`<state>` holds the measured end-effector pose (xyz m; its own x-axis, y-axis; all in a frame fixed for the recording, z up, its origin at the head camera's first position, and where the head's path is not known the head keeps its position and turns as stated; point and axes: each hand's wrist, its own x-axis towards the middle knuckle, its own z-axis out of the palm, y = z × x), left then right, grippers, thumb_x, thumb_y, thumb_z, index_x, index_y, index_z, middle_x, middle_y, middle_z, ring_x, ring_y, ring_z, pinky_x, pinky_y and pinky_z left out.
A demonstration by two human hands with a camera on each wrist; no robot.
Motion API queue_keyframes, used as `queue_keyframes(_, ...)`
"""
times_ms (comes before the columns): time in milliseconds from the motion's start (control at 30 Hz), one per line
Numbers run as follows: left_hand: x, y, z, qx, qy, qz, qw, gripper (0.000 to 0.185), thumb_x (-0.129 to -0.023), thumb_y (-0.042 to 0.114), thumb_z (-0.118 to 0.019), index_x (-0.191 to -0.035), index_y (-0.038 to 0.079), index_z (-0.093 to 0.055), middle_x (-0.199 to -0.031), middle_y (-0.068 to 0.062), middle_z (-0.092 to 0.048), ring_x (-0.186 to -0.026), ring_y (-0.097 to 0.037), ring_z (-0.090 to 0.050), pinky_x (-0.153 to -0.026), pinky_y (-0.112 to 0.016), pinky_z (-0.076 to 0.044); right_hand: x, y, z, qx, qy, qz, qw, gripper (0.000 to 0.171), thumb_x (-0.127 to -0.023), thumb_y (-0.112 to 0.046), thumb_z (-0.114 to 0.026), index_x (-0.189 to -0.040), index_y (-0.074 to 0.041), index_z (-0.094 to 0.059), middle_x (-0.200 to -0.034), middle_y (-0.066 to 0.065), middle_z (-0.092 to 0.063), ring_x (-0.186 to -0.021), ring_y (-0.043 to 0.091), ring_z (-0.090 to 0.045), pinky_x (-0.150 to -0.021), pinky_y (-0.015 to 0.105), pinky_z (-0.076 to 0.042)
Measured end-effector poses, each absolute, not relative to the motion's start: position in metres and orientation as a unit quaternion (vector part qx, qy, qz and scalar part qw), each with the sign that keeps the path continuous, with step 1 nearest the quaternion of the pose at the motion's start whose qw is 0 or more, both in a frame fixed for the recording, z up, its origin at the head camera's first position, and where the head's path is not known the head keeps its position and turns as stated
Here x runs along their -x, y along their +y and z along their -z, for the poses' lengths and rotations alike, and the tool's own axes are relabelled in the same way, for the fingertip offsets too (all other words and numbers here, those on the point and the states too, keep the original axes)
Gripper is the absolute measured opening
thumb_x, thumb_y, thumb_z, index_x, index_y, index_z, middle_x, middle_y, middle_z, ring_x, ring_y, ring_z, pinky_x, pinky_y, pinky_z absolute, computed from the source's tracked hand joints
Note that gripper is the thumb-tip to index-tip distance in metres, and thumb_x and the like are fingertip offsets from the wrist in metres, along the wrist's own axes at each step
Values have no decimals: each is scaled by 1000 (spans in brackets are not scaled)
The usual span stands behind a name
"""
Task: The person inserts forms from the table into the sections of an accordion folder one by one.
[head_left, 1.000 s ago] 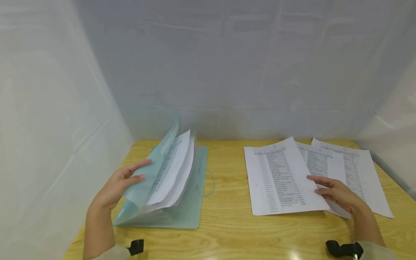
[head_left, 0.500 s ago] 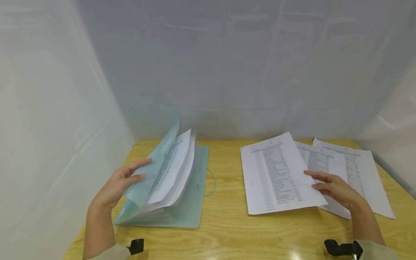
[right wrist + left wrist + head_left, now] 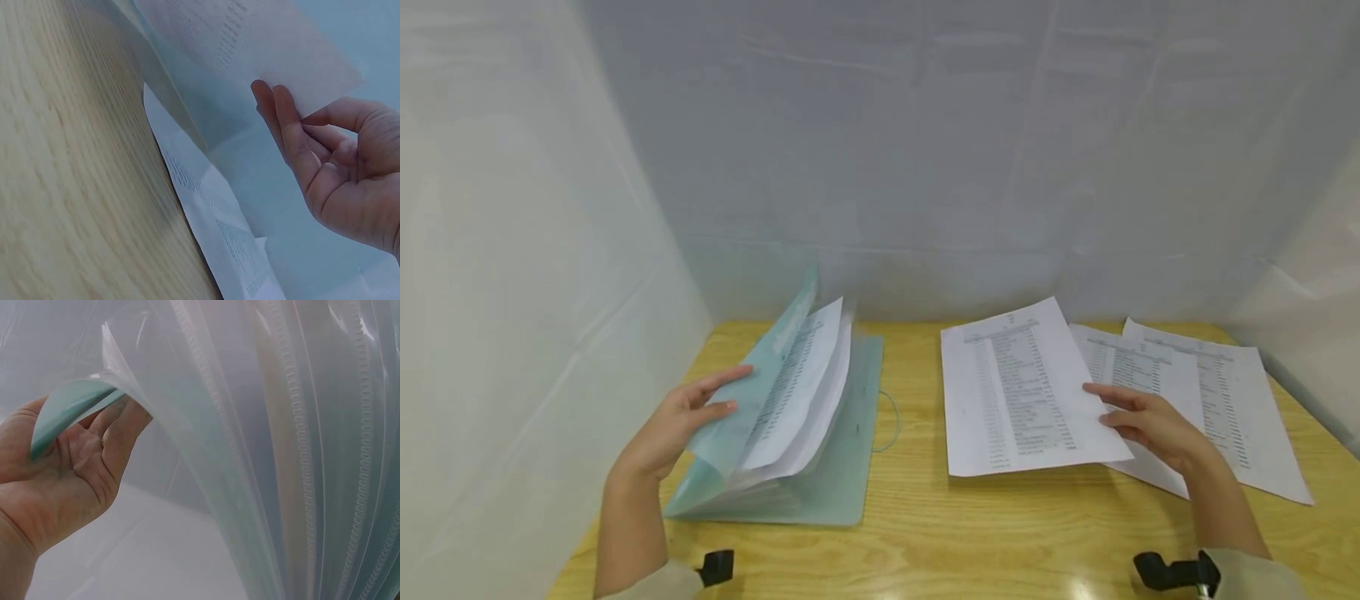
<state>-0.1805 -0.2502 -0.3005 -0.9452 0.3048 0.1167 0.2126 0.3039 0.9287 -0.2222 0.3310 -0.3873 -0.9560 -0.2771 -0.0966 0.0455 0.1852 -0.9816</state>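
Note:
A pale green expanding folder [image 3: 827,475] lies at the table's left with its front leaves raised. My left hand [image 3: 673,425] holds the front cover [image 3: 69,409] up, thumb on one side and fingers on the other. Printed pages [image 3: 797,383] stand in its pockets [image 3: 300,456]. At the right, my right hand [image 3: 1150,421] pinches the right edge of a printed sheet [image 3: 1015,392], which is raised off the table. In the right wrist view the fingers [image 3: 281,125] lie under that sheet [image 3: 250,44].
Two more printed sheets [image 3: 1142,367] [image 3: 1232,400] lie overlapped on the wooden table [image 3: 925,533] at the far right. A thin elastic loop [image 3: 891,421] hangs from the folder's right side. White sheeting walls off the left, back and right.
My right hand has lifted the printed sheet and carried it left, away from the other two sheets. The left hand and the folder have stayed put.

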Motion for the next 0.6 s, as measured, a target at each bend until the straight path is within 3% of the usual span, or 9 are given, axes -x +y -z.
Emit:
queue_keyframes(433, 181, -250, 299, -161, 808, -565, 39, 47, -93, 15, -55, -136, 0, -41, -145, -15, -28, -134, -30, -10, -99, -60, -11, 225, 308, 371, 114, 747, 643, 126, 57, -88, -11, -62, -138, 1, -38, -125, 0, -48, -102, 13, -55, -81, 29, -47)
queue_keyframes(600, 180, -250, 299, -161, 809, -563, 39, 47, -93, 15, -55, -136, 0, -41, -145, -15, -28, -134, -30, -10, -100, -59, -12, 228, 297, 368, 108, 739, 652, 135, 58, -87, -10, -64, -138, 0, -39, -127, 5, -48, -102, 15, -56, -80, 31, -48)
